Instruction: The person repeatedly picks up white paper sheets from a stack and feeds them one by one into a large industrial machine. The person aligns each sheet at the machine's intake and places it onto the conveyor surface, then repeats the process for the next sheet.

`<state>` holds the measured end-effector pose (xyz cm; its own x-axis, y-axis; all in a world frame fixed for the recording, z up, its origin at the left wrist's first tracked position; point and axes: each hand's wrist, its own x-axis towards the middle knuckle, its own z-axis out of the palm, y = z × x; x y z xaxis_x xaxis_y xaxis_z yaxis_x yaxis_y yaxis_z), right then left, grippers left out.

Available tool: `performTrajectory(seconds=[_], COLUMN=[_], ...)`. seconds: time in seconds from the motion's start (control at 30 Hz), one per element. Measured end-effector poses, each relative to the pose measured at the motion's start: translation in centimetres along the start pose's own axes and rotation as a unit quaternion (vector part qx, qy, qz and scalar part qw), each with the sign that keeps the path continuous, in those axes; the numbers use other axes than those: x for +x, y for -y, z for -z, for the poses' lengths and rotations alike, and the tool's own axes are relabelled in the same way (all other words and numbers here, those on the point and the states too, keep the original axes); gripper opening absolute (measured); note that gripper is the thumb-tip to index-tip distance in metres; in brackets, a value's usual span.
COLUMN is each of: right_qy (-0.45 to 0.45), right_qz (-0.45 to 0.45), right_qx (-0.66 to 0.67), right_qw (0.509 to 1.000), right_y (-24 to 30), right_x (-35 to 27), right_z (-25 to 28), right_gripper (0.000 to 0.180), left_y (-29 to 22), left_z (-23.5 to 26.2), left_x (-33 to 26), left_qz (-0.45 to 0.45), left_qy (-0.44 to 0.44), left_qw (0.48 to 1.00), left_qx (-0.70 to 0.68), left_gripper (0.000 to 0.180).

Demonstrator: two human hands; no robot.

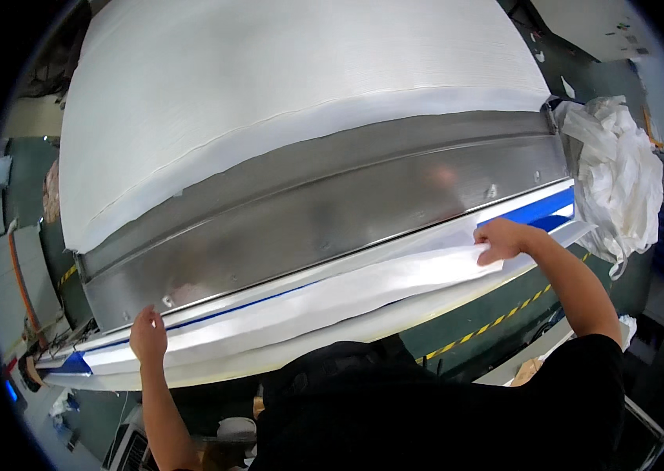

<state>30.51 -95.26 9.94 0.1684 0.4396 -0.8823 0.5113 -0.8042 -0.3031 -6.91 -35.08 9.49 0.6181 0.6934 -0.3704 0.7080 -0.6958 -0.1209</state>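
Green factory floor with yellow-black hazard tape (497, 320) shows at five o'clock, below a steel machine panel (324, 220) and a huge white fabric roll (293, 94) at twelve. I see my left hand (148, 334) at eight o'clock, fingers spread flat on the white sheet (316, 302), seemingly pinning it. My right hand (505, 239) at three o'clock pinches the sheet's edge, keeping it taut. Crumpled white scraps (618, 180) pile up alongside.
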Motion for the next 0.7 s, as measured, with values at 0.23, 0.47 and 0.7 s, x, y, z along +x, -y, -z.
performTrajectory(seconds=[0.23,0.47,0.7], right_qy=[0.123,0.019,-0.084], right_qz=[0.047,0.068,-0.02], right_qx=[0.086,0.197,0.2], right_qw=[0.988,0.978,0.976], right_y=[7.9,8.5,7.5], right_x=[1.3,3.4,3.7], right_z=[-2.1,-4.9,-6.8], right_gripper=[0.05,0.048,0.029], left_y=[-3.5,-5.5,-4.0], left_z=[-0.4,-0.2,-1.4], left_x=[-2.0,-3.5,-4.2], left_qz=[-0.072,-0.082,-0.066], left_qy=[-0.063,-0.061,-0.096], left_qw=[0.992,0.987,0.981], left_qx=[-0.085,-0.121,-0.158], left_gripper=[0.021,0.019,0.019])
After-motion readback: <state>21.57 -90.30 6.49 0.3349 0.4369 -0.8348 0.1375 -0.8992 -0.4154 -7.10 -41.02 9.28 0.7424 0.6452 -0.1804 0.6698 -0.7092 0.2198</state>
